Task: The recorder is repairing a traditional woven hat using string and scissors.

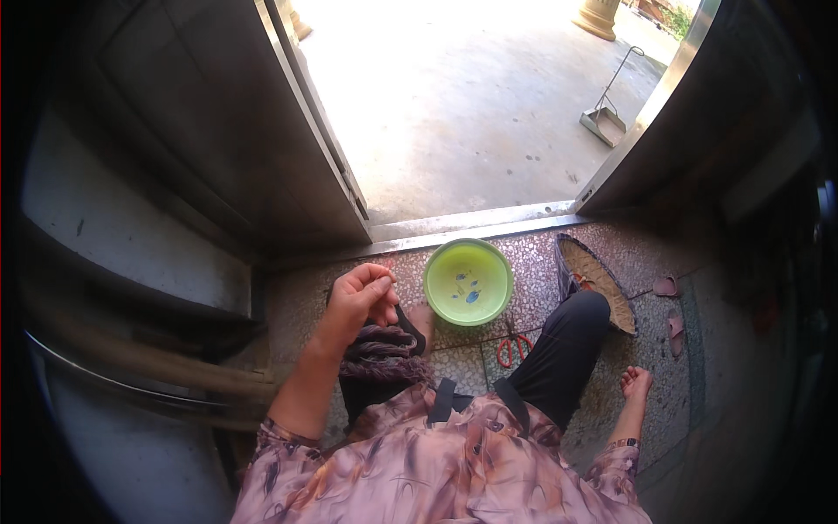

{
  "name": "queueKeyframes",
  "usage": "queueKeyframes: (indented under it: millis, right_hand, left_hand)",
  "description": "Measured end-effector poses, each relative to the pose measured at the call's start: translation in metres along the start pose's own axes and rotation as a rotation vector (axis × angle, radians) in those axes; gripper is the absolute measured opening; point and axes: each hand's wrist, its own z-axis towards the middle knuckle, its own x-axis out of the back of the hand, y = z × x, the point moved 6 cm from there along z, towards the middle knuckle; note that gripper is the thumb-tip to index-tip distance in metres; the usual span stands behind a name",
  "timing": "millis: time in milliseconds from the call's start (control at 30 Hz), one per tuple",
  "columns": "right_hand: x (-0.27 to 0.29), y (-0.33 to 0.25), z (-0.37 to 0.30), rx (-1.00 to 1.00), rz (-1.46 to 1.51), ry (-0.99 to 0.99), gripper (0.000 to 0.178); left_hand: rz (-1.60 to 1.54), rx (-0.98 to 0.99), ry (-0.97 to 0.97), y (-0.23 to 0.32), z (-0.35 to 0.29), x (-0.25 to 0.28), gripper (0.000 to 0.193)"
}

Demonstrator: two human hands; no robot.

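Note:
My left hand (362,295) is raised over my left knee, thumb and fingers pinched together on something too small to make out. Below it, a bunched dark purple ruffled cloth (382,351) lies over my left leg. Out to the right, low beside my right knee, my right hand (636,382) is curled closed; what it holds, if anything, is hidden. A light green basin (445,312) with blue leaf marks on its bottom stands on the floor in front of me. Red-handled scissors (515,351) lie between my legs, their blades hard to see.
A shallow woven basket (602,284) with a dark rim leans by my right knee, something red inside. Pink slippers (668,286) lie farther right. Ahead are a metal door sill (476,224) and open dark doors (218,113). Outside stands a long-handled dustpan (604,127).

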Motion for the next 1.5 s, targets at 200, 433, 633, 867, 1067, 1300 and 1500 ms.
queueKeyframes:
  millis: [200, 433, 633, 867, 1067, 1300, 1500]
  right_hand:
    - [0.048, 0.081, 0.033, -0.164, -0.164, 0.298, 0.026]
    - [0.078, 0.108, 0.035, -0.233, -0.723, 0.351, 0.05]
    - [0.114, 0.156, 0.066, -0.496, -0.756, 0.045, 0.045]
    - [0.012, 0.06, -0.026, -0.275, -1.339, -0.259, 0.032]
    - [-0.08, -0.147, -0.135, 0.763, -1.675, 0.412, 0.024]
    - [-0.284, -0.124, -0.377, 0.811, -0.411, -1.041, 0.026]
    - [-0.345, 0.032, -0.441, -0.006, -0.763, -1.719, 0.071]
  left_hand:
    - [-0.013, -0.06, 0.05, 0.003, -0.004, -0.002, 0.012]
    - [-0.378, -0.131, 0.046, 0.01, -0.007, -0.004, 0.013]
    - [-0.723, -0.155, -0.065, 0.01, 0.006, -0.003, 0.012]
    - [-0.592, -0.18, -0.02, 0.008, 0.002, 0.008, 0.014]
    - [-0.538, -0.126, -0.015, 0.008, 0.007, 0.003, 0.014]
    - [-0.537, -0.06, -0.016, -0.005, 0.01, -0.001, 0.013]
    - [-0.496, -0.055, -0.036, -0.009, 0.008, -0.004, 0.012]
